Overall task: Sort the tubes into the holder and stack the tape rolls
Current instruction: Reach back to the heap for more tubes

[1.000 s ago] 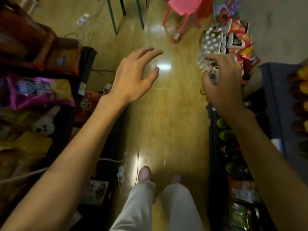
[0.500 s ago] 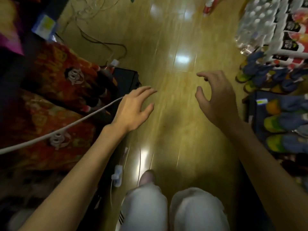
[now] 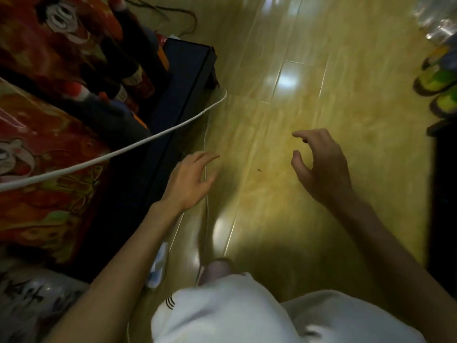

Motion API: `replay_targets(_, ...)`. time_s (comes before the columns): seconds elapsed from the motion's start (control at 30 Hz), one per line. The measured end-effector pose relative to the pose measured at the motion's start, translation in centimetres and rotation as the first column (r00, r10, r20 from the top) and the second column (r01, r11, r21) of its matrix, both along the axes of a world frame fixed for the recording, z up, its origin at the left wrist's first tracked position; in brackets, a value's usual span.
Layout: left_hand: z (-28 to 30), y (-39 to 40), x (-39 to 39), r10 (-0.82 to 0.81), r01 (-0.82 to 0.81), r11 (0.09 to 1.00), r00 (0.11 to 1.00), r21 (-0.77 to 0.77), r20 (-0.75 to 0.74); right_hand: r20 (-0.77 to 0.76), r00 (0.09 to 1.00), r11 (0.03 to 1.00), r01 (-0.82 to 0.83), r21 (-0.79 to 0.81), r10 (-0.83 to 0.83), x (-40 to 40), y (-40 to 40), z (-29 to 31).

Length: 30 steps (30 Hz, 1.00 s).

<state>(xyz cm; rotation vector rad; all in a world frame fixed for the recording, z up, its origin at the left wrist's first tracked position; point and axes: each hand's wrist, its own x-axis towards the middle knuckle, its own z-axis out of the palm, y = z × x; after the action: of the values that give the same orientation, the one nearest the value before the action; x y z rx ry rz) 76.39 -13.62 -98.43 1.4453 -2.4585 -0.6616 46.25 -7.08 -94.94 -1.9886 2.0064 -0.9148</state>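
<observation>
No tubes, holder or tape rolls can be seen here, so nothing is held, and the sorting is judged not yet begun. The left hand (image 3: 188, 180) is held out low over the shiny yellow wooden floor (image 3: 309, 78), near the thin white cord (image 3: 138, 144), with its fingers (image 3: 206, 157) spread and empty. The right hand (image 3: 321, 167) is held out too, its fingers (image 3: 303, 134) curled like a claw and apart, pinching nothing.

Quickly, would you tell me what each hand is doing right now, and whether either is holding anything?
Left hand: open, fingers spread, holding nothing.
Right hand: open, fingers curled loosely, holding nothing.
</observation>
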Motion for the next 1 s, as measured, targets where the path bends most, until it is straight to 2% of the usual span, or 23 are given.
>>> replay_targets(0.03, -1.7, 0.4, 0.7, 0.03, -0.03, 0.999, 0.999, 0.01, 0.024, -0.003, 1.0, 1.0, 0.0, 0.008, 0.0, 0.0, 0.1, -0.9)
replay_targets(0.1, -4.9, 1.3, 2.1, 0.114, -0.126, 0.99, 0.977, 0.062, 0.178, -0.006, 1.0, 1.0, 0.005, 0.021, -0.005, -0.1, 0.2, -2.3)
replay_targets(0.2, -9.2, 2.8, 4.2, 0.235, -0.368, 0.904, 0.853, 0.217, 0.466, -0.003, 1.0, 0.999, 0.008, 0.033, -0.008, -0.5, 0.4, -3.6)
replay_targets(0.3, -12.4, 4.1, 5.8, 0.265, -0.497, 0.823, 0.765, 0.276, 0.587, -0.009, 1.0, 0.999, 0.023, 0.046, -0.023, -1.0, 0.5, -4.1)
replay_targets(0.37, -14.0, 4.6, 6.7, 0.269, -0.517, 0.808, 0.751, 0.283, 0.603, -0.02, 0.999, 0.998, 0.036, 0.05, -0.036, -1.4, 0.5, -4.2)
replay_targets(0.6, -15.4, 5.7, 8.9, 0.286, -0.502, 0.756, 0.831, 0.42, 0.477, -0.03, 0.997, 0.994, 0.067, 0.091, -0.064, -2.5, 1.0, -3.8)
replay_targets(0.67, -13.2, 6.2, 7.7, 0.251, -0.427, 0.738, 0.892, 0.523, 0.375, -0.02, 0.998, 0.992, 0.067, 0.107, -0.066, -2.9, 1.5, -2.7)
replay_targets(0.7, -11.9, 6.5, 6.9, 0.193, -0.344, 0.759, 0.93, 0.554, 0.313, -0.011, 0.997, 0.99, 0.076, 0.116, -0.076, -3.1, 1.8, -1.7)
replay_targets(0.73, -10.2, 6.7, 5.9, 0.121, -0.245, 0.778, 0.962, 0.579, 0.244, -0.003, 0.996, 0.988, 0.089, 0.126, -0.089, -3.2, 2.1, -0.5)
replay_targets(0.8, -5.8, 7.3, 3.7, 0.029, -0.123, 0.758, 0.988, 0.64, 0.155, 0.012, 0.993, 0.984, 0.116, 0.135, -0.119, -3.5, 2.5, 2.9)
replay_targets(0.87, -0.8, 7.6, 1.2, -0.001, -0.041, 0.733, 0.998, 0.679, 0.061, 0.02, 0.989, 0.982, 0.142, 0.126, -0.145, -3.6, 2.9, 7.4)
replay_targets(1.0, 12.7, 7.9, -5.6, -0.028, 0.115, 0.754, 0.989, 0.646, -0.144, 0.02, 0.978, 0.974, 0.204, 0.099, -0.207, -4.3, 3.3, 18.5)
